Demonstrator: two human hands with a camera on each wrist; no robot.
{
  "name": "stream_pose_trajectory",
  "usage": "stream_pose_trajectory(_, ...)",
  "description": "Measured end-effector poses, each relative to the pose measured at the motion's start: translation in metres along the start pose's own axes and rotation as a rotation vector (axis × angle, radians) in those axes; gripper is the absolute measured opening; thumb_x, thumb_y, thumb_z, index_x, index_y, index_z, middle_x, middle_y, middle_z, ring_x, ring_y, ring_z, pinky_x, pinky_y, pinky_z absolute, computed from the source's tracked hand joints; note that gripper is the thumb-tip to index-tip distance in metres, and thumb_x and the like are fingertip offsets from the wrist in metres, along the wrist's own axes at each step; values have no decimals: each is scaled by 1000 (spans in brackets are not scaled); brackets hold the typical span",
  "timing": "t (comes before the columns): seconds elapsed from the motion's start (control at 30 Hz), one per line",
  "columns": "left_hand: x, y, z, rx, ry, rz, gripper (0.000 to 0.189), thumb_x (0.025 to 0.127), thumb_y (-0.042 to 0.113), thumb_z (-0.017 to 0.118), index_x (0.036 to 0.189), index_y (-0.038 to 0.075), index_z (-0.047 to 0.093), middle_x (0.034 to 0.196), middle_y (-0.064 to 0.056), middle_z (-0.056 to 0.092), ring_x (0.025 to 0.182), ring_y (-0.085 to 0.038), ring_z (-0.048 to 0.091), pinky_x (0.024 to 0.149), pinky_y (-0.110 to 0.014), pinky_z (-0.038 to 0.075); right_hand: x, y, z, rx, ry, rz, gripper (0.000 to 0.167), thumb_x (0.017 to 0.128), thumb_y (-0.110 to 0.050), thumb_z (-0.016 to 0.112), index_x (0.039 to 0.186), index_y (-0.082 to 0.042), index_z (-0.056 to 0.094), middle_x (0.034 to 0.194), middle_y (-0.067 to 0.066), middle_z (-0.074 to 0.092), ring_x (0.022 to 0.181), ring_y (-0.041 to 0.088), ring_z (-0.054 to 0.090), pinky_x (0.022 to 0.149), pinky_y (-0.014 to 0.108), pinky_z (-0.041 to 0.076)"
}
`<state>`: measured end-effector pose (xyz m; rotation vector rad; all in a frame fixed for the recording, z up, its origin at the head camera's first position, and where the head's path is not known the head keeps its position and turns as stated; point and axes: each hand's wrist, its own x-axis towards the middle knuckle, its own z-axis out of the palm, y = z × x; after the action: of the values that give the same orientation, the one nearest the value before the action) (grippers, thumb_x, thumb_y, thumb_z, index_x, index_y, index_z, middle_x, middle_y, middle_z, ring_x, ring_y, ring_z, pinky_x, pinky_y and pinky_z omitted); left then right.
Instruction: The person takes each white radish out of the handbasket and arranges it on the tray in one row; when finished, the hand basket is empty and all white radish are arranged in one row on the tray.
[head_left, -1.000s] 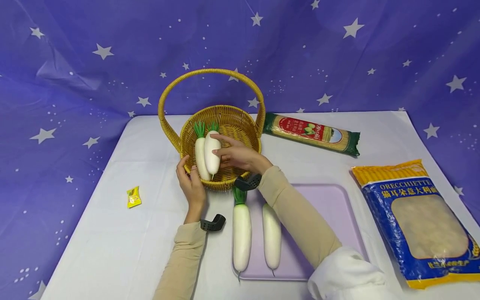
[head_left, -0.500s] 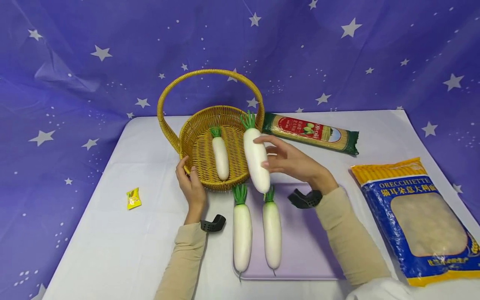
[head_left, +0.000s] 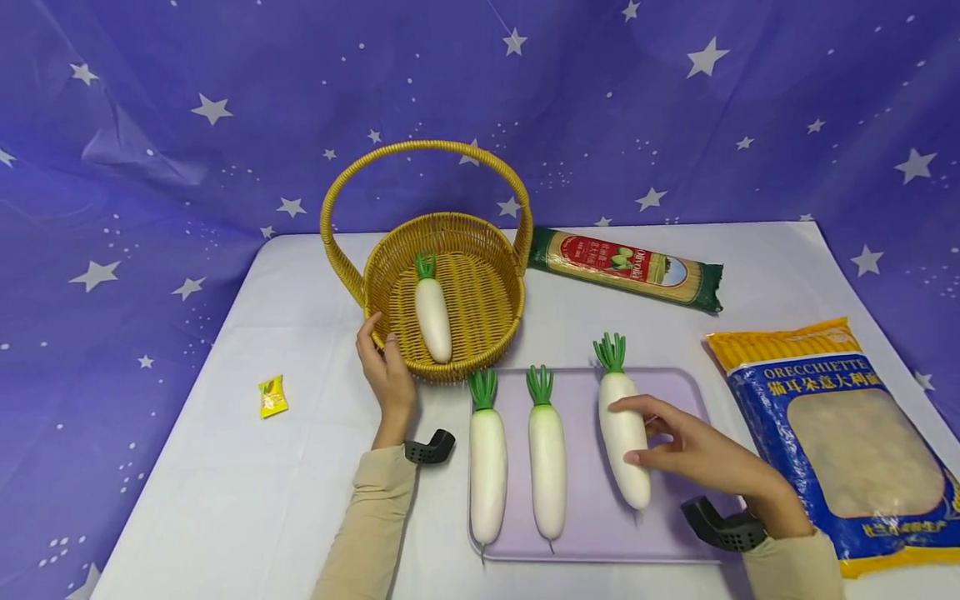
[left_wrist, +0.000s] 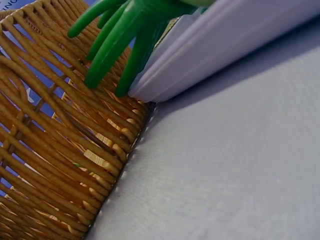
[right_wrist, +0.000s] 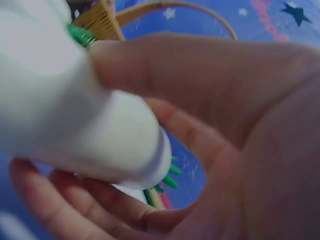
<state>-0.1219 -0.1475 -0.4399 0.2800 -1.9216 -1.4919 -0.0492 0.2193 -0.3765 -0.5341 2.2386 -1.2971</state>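
My right hand holds a white radish with green leaves between thumb and fingers, over the right part of the lilac tray. In the right wrist view the thumb lies across the pale radish and the fingers curl beneath it. Two more white radishes, one at the tray's left edge and one beside it, lie side by side. At the wicker basket, my left hand grips the near left rim. Inside the basket lies one radish.
Behind the tray lies a pack of spaghetti, its left end beside the basket. A large blue and yellow orecchiette bag is to the tray's right. A small yellow wrapped candy lies on the white tablecloth at left.
My right hand has lifted one radish out of the basket and carried it right and nearer, over the tray. The radish left in the basket has shifted. My left hand stays at the rim.
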Motion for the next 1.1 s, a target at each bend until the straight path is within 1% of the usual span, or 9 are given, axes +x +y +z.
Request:
stream_pose_trajectory(0.1,-2,0,1,0,-8,-8,37,91,12,37,125,3,44,129,-12,43,122,-22,38,94,-36,29,-12,10,7,-18,0,34,54,82,-26,64,131,-20,41,114,11,46,86,7,51,67,23,46)
stream_pose_trajectory(0.17,-1,1,1,2,-12,-13,37,91,13,36,126,3,44,130,-12,42,122,-22,38,91,-35,29,-16,13,11,-23,2,38,54,82,-26,64,131,-20,41,108,11,46,84,7,51,66,23,45)
stream_pose_trajectory(0.23,-1,1,0,5,-12,-16,37,91,13,36,126,4,44,130,-12,42,124,-22,37,93,-36,29,-18,14,14,-21,3,29,54,82,-26,64,130,-20,42,101,10,46,81,8,51,64,23,45)
stream_pose_trajectory(0.4,0,2,0,4,-10,-14,37,91,12,36,126,4,44,130,-12,42,126,-22,35,96,-39,28,-21,13,19,-30,-10,-6,53,83,-26,64,130,-18,43,96,8,47,79,5,52,64,22,45)
stream_pose_trajectory(0.57,-1,7,1,-4,-10,-22,37,91,7,36,126,2,44,130,-14,41,126,-25,35,95,-38,27,-24,9,23,-130,0,-33,52,84,-29,62,132,-19,43,99,6,49,81,2,51,66,21,46)
stream_pose_trajectory(0.7,-3,26,0,-19,-3,-15,37,89,1,36,125,-4,43,129,-21,41,128,-32,33,104,-43,23,-26,4,24,-228,6,-28,53,86,-33,59,134,-23,42,100,4,48,81,-1,49,67,21,46)
stream_pose_trajectory(0.8,-5,39,0,-20,-6,-17,37,88,-2,35,123,-8,41,128,-24,40,129,-34,31,107,-45,21,-28,1,26,-277,14,-17,54,86,-36,58,135,-25,41,99,2,48,81,-2,47,68,21,47)
stream_pose_trajectory(0.93,-6,42,-1,-20,-11,-21,37,87,-2,35,123,-9,41,128,-25,40,129,-34,31,107,-45,20,-30,-2,29,-318,27,9,56,84,-42,57,135,-27,41,102,2,49,82,-1,48,69,21,47)
stream_pose_trajectory(1.1,-6,42,-1,-24,-9,-18,37,87,-2,36,123,-9,41,128,-25,40,129,-34,31,108,-46,19,-32,-5,31,-350,36,24,56,84,-46,56,135,-30,41,106,2,50,85,1,48,70,22,46)
